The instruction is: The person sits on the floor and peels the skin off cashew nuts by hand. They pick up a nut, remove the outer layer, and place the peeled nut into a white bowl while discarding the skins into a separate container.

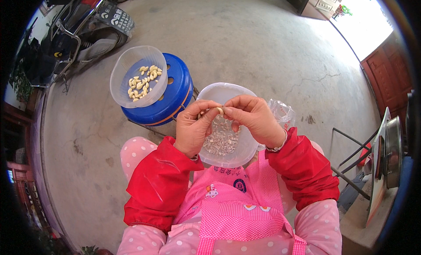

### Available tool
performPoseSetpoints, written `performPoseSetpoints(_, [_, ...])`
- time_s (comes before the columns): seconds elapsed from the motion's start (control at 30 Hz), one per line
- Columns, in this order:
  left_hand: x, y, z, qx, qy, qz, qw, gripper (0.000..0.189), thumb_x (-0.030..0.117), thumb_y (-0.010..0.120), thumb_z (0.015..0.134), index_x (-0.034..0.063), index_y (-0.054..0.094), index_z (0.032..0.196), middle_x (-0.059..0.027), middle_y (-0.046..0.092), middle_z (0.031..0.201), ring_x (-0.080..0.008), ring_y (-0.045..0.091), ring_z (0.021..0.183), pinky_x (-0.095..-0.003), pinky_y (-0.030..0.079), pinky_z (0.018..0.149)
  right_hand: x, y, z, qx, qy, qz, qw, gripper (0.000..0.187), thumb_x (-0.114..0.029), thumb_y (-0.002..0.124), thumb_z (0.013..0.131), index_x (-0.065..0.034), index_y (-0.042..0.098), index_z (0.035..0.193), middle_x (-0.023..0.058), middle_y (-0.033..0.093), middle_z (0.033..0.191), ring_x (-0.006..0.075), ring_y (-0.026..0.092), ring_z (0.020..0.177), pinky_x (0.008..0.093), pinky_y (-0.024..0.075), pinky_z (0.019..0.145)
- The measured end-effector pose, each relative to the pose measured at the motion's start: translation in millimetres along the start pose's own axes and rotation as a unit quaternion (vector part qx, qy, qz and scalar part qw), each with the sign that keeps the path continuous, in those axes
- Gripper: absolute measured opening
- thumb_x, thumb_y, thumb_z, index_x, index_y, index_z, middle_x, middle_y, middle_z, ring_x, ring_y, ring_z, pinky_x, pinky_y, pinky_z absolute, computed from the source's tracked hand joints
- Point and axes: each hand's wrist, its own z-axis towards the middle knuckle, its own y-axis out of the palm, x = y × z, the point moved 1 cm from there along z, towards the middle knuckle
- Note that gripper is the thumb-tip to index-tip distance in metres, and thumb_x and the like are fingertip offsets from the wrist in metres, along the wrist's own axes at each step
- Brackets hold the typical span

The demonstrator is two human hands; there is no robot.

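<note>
Between my two hands is a pale garlic clove (pixel 220 110), pinched at thumb and fingertips. My left hand (pixel 196 123) grips it from the left, with a bit of something brownish tucked in its curled fingers. From the right, the thumb and forefinger of my right hand (pixel 253 118) meet at the clove. Below both hands, a translucent white plastic tub (pixel 227 161) holds many papery garlic skins (pixel 222 141). To the left, a round clear plastic basin (pixel 120 81) contains several peeled garlic cloves (pixel 144 82). That basin rests partly over a blue plastic stool (pixel 179 74).
A crumpled clear plastic bag (pixel 283 113) lies right of the tub. An electric scooter (pixel 82 38) is parked at upper left. On the right are a table with folding metal legs (pixel 353 150) and a metal pan (pixel 394 153). Concrete floor (pixel 246 41) surrounds the stool.
</note>
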Motion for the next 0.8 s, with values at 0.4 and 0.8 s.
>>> performPoseSetpoints(0.4, [-5.7,5.3,-1.2,0.012,-0.111,-0.144,0.983,0.016,0.009,0.061,0.086,0.0025,0.062,0.100,-0.0002,0.061,0.077,-0.0026,0.040,0.043,-0.0179,0.031,0.037,13.1,4.0,3.6,0.113,-0.271,-0.365,0.883,0.009,-0.004,0.063,0.079,0.0004,0.061,0.087,0.0077,0.061,0.077,0.0090,0.058,0.062,0.0213,0.0462,0.051])
performPoseSetpoints(0.8, [-9.8,0.8,0.8,-0.067,-0.212,-0.343,0.913,0.018,0.013,0.050,0.092,0.0008,0.056,0.105,-0.0065,0.061,0.091,-0.0013,0.036,0.047,-0.0150,0.032,0.039,9.6,1.9,3.6,0.133,-0.197,-0.277,0.931,0.009,-0.007,0.061,0.079,-0.0011,0.060,0.087,0.0086,0.061,0.077,0.0152,0.059,0.067,0.0257,0.0468,0.055])
